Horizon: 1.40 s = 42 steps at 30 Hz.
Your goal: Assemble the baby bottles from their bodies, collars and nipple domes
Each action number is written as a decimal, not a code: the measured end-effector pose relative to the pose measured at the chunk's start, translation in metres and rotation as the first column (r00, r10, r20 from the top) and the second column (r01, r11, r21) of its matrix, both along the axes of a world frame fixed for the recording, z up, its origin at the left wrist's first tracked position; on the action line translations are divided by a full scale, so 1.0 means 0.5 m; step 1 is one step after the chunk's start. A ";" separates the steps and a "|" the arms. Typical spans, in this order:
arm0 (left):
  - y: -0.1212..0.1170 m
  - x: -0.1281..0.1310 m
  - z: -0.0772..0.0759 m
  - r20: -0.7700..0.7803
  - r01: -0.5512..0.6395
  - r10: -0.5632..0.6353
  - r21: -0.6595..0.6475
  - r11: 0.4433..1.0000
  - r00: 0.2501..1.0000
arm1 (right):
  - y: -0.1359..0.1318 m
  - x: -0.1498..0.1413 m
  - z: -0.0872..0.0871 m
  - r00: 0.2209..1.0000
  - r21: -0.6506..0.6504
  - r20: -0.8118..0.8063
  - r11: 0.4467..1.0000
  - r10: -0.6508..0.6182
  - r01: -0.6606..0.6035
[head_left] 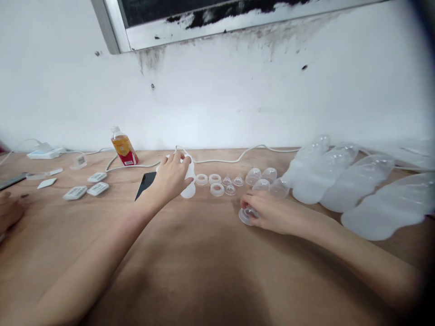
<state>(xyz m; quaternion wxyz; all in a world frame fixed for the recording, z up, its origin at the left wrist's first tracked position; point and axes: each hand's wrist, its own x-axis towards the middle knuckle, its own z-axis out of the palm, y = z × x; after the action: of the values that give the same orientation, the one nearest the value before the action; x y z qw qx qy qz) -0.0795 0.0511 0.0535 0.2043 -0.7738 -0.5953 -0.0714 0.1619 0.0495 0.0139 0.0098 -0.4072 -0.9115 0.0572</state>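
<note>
My left hand (175, 174) reaches over some white translucent rounded pieces (188, 191); its fingers are spread, and part of the pieces is hidden beneath it. Closer to me, my right hand (263, 209) has its fingers closed round a clear plastic piece with a wide round rim (245, 218), low at the tabletop. Between the hands lie three white screw rings (216, 189) and three clear bottle nipples (230, 190). Just behind my right hand stand several clear domed caps (253, 176).
Several frosted plastic bottles (312, 174) lie at the right. A dark phone (145, 184) is by my left wrist. Further left are a drink bottle (124, 147), small white labelled boxes (75, 193) and another person's hand (9, 210). A white cable (217, 161) runs along the wall.
</note>
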 end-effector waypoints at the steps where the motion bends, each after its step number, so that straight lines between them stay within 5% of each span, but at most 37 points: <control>1: -0.001 0.001 0.002 0.000 0.006 -0.006 0.008 1.000 1.000 | -0.002 -0.002 0.001 1.000 -0.003 0.006 1.000 -0.010 0.010; 7: -0.037 0.044 0.004 0.146 0.167 -0.163 -0.016 0.986 0.976 | 0.001 -0.015 -0.014 0.998 -0.014 -0.066 1.000 -0.009 0.008; 11: -0.076 0.109 -0.053 0.307 0.440 -0.355 -0.276 0.855 0.883 | -0.005 -0.041 -0.036 0.973 -0.051 -0.231 0.999 -0.026 0.015; 15: -0.086 0.140 -0.120 0.410 0.423 -0.280 -0.313 0.850 0.868 | -0.023 -0.064 -0.054 0.917 -0.007 -0.388 0.996 -0.088 0.093; 18: -0.081 0.134 -0.129 0.448 0.417 -0.250 -0.325 0.849 0.858 | -0.027 -0.067 -0.056 0.895 -0.013 -0.440 0.997 -0.080 0.082; 21: -0.077 0.122 -0.113 0.410 0.401 -0.244 -0.358 0.843 0.879 | -0.016 -0.060 -0.049 0.861 -0.290 -0.484 0.957 -0.156 0.010; 23: -0.077 0.115 -0.099 0.357 0.390 -0.257 -0.374 0.842 0.898 | -0.005 -0.051 -0.038 0.839 -0.512 -0.490 0.857 -0.237 -0.057; 25: -0.079 0.108 -0.087 0.276 0.353 -0.259 -0.382 0.854 0.926 | 0.004 -0.039 -0.025 0.843 -0.602 -0.467 0.794 -0.267 -0.081; 27: -0.081 0.103 -0.078 0.169 0.286 -0.238 -0.388 0.876 0.957 | 0.012 -0.024 -0.011 0.896 -0.521 -0.383 0.854 -0.224 -0.010; 30: -0.079 0.098 -0.072 0.032 0.207 -0.211 -0.381 0.901 0.977 | 0.021 -0.003 0.000 0.974 -0.139 -0.156 0.980 -0.164 0.143; 33: -0.070 0.096 -0.072 -0.018 0.191 -0.208 -0.318 0.929 0.978 | 0.028 0.009 -0.006 0.980 0.115 0.006 0.973 -0.200 0.198; 42: -0.042 0.100 -0.086 -0.073 0.042 -0.070 -0.329 0.943 0.995 | 0.044 -0.009 -0.050 0.949 0.263 -0.060 0.912 -0.309 0.314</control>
<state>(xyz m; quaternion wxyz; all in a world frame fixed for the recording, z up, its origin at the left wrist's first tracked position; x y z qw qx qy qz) -0.0295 0.0303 0.0105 0.0959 -0.8159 -0.5675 0.0552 0.1575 0.0713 -0.0111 0.0820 -0.5414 -0.8342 -0.0659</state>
